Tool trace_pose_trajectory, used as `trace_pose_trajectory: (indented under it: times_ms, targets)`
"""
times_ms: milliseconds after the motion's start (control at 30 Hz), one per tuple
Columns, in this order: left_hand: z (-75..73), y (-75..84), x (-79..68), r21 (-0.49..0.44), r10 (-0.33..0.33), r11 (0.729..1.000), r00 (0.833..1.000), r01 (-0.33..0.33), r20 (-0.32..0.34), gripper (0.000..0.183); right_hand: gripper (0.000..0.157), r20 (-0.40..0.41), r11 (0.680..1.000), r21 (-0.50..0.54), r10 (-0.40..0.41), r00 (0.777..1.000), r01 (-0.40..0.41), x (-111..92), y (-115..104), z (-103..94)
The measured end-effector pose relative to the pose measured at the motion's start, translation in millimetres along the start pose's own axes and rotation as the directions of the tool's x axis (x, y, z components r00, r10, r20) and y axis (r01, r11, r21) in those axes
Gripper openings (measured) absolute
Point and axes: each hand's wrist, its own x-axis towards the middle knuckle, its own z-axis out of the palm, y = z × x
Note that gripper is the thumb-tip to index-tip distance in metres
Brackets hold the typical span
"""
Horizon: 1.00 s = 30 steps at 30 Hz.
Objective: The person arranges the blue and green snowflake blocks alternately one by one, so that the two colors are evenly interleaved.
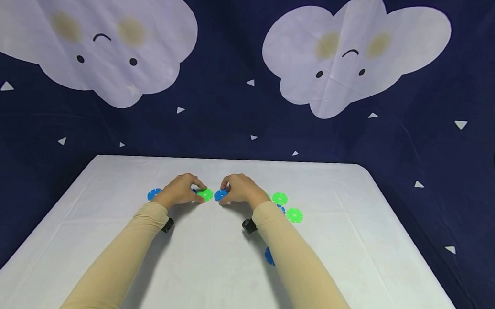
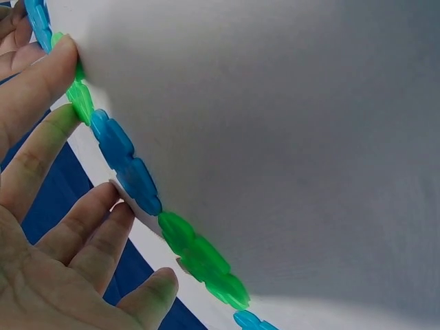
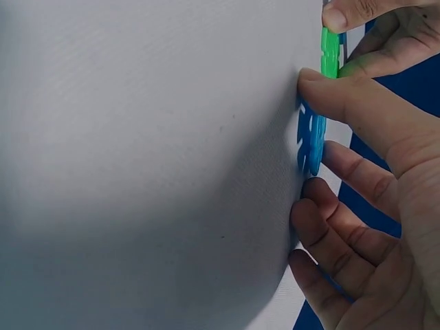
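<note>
My left hand (image 1: 180, 190) pinches a green slotted building disc (image 1: 206, 194) between thumb and index finger. In the left wrist view this disc ends a row: a blue disc (image 2: 127, 161), a green disc (image 2: 203, 261) and another blue disc (image 2: 254, 321) run along it, edge to edge. My right hand (image 1: 241, 190) holds a blue slotted disc (image 1: 220, 195) by its rim, thumb on the near side. In the head view a small gap separates the two held discs; in the right wrist view their edges lie close, and whether they touch I cannot tell.
Right of my right wrist lie two loose green discs (image 1: 280, 198) (image 1: 294, 215), with a partly hidden blue disc (image 1: 281, 208) between them. Another blue disc (image 1: 269, 256) shows beside the right sleeve. The white table (image 1: 204, 276) meets a dark blue cloud-patterned cloth (image 1: 219, 124) behind.
</note>
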Motion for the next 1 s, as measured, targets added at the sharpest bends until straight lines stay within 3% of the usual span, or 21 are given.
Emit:
trace_pose_trajectory:
  times_ms: [1000]
  targets:
    - [-2.5,1.3,-0.8,0.01,-0.005,1.0,1.0,0.005,0.021,0.045,0.045,0.007,0.999,-0.017,0.048,0.999,-0.048,0.0,-6.3,-1.5]
